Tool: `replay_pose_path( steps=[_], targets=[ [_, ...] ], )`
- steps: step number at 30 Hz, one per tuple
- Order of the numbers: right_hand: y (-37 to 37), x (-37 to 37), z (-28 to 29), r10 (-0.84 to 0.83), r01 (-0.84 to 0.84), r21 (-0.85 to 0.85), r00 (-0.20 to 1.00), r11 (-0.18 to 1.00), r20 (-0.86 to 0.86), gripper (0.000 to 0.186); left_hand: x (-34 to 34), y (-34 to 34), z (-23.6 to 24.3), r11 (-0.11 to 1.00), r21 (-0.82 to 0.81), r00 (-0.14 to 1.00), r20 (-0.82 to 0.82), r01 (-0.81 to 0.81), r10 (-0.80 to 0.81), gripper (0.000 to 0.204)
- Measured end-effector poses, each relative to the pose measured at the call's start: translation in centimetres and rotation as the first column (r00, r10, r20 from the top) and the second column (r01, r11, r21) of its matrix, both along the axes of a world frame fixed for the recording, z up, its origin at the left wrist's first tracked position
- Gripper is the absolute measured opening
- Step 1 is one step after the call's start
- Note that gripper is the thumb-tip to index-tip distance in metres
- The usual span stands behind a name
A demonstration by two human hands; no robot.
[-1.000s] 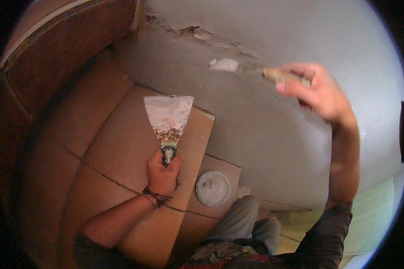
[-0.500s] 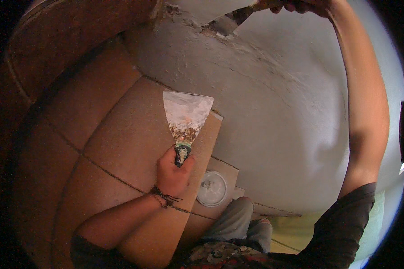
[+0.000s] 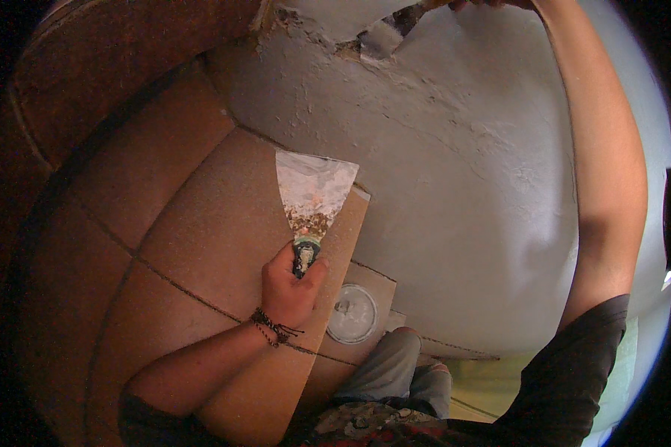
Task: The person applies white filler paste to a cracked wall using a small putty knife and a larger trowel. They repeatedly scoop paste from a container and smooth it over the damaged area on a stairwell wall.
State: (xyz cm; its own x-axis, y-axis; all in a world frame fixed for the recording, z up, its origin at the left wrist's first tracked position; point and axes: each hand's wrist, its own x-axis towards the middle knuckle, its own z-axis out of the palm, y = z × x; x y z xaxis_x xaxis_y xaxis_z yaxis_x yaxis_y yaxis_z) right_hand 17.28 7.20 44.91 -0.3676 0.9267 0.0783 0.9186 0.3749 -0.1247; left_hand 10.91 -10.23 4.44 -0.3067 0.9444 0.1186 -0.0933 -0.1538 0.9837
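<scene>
My left hand [image 3: 291, 290] is closed round the dark handle of a wide putty knife [image 3: 317, 186]. Its flared blade points upward, smeared with whitish filler and rust-brown near the handle. At the top edge my right hand [image 3: 492, 4], mostly cut off, grips a second putty knife [image 3: 381, 39]. That blade lies against the grey plastered wall [image 3: 455, 223], at a rough, broken strip [image 3: 343, 46] near the upper corner. Cracks and ridges in the plaster run down to the right from there.
A large brown panel [image 3: 134, 74] fills the upper left. Brown tiles [image 3: 194, 201] with dark joints cover the floor. Beside my knees [image 3: 395, 361] a tan board [image 3: 335, 298] lies near a round, whitish-smeared container or lid [image 3: 353, 314]. Something greenish [image 3: 488, 380] shows lower right.
The putty knife in my right hand has shifted slightly right and its blade has turned a little; my right hand has moved up, further out of view. The left putty knife has barely moved.
</scene>
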Motion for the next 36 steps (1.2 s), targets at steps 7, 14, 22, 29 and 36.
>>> replay_pose_path(
  steps=[7, 14, 22, 29, 36],
  targets=[
    [-1.0, 0.7, 1.5, 0.055, -0.048, 0.097, 0.996, 0.994, -0.074, 0.02, 0.0, -0.6, 1.5, 0.997, -0.081, 0.994, 0.107, 0.017, -0.008, 0.011],
    [-5.7, -0.4, -0.7, 0.139, -0.127, 0.241, 0.99, 0.962, -0.034, 0.018, -0.2, -0.6, 1.6, 0.995, -0.094, 0.997, 0.075, 0.032, -0.025, 0.013],
    [-3.2, -3.9, -1.7, 0.12, -0.166, 0.122, 0.942, 0.979, 0.313, 0.016, -0.2, -0.7, 2.0, 0.991, -0.123, 0.993, 0.116, 0.049, -0.034, 0.013],
    [-1.1, -5.5, 1.1, 0.031, -0.053, 0.088, 0.97, 0.995, 0.239, 0.016, -0.3, -0.3, 0.6, 0.999, -0.04, 1.0, -0.022, 0.01, -0.011, 0.014],
    [-3.1, -3.5, 2.9, -0.017, -0.042, 0.258, 0.974, 0.965, 0.225, 0.019, -0.2, -0.7, 2.0, 0.991, -0.122, 0.995, 0.095, 0.051, -0.039, 0.015]
  ],
)
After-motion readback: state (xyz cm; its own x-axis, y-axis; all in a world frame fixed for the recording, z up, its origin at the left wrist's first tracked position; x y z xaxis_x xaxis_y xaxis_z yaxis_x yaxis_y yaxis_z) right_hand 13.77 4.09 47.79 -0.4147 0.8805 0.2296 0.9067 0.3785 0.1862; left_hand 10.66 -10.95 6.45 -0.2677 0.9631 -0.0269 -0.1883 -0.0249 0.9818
